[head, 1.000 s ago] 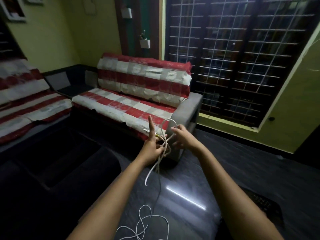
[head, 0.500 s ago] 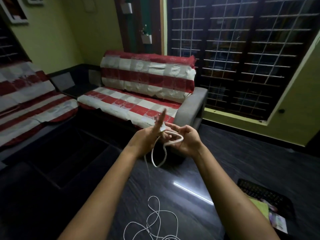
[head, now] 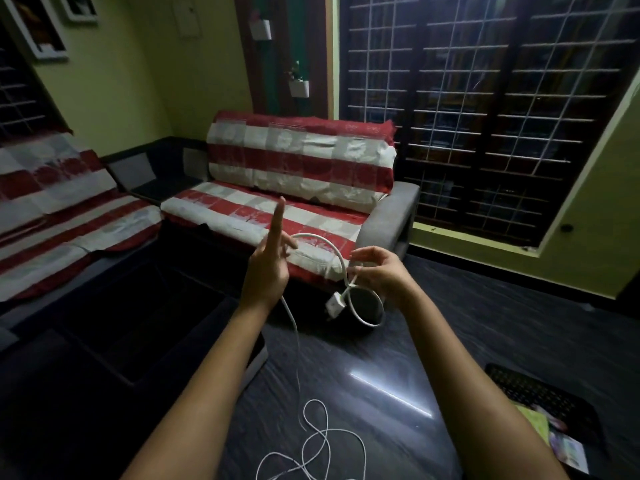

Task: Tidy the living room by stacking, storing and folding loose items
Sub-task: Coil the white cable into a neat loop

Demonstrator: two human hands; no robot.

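Note:
A white charger cable (head: 341, 258) arcs between my two hands above a dark glossy table (head: 398, 358). My left hand (head: 268, 265) is raised with its index finger pointing up, and the cable runs through its other fingers and down. My right hand (head: 377, 270) pinches the cable where a loop crosses itself. A white plug (head: 334, 304) dangles just below that hand. The rest of the cable (head: 318, 441) lies in loose tangles on the table near me.
A red-and-white striped sofa (head: 298, 188) stands beyond the table, with a second one (head: 59, 216) at the left. A black keyboard (head: 540, 396) and some papers (head: 554, 441) lie on the table at the right. A barred window (head: 485, 98) fills the right wall.
My hands have moved apart, drawing the cable into a wider arc and loop. The white plug now hangs free below my right hand. The view has tilted down a little.

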